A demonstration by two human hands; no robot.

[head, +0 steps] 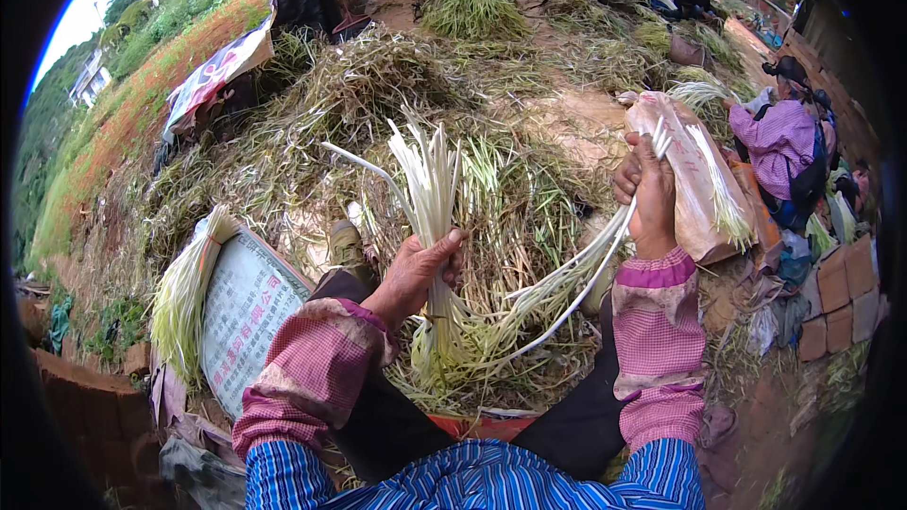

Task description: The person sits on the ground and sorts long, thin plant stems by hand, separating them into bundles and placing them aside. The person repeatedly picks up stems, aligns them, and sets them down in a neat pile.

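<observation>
My left hand (418, 273) is closed around a thick bundle of pale stalks (432, 184), held upright with the white ends up and the yellow-green ends hanging low. One stalk sticks out to the left of it. Raised to the right, my right hand (648, 188) grips a few long white stalks (609, 244); they curve down and their lower ends mingle with the bundle's yellowish tops. Between my legs and beyond lies a heap of green and dry stalks (517, 212). At left, a tied bundle of pale stalks (188, 290) rests on the edge of a printed sack (248, 312).
A tan sack (691, 177) with a small bunch of white stalks (719, 191) on it lies at right. Beyond it sits a person in a pink checked top (779, 142). Dry plant litter (382, 78) covers much ground ahead. More people sit at the far side. Bricks (840, 290) are stacked at right.
</observation>
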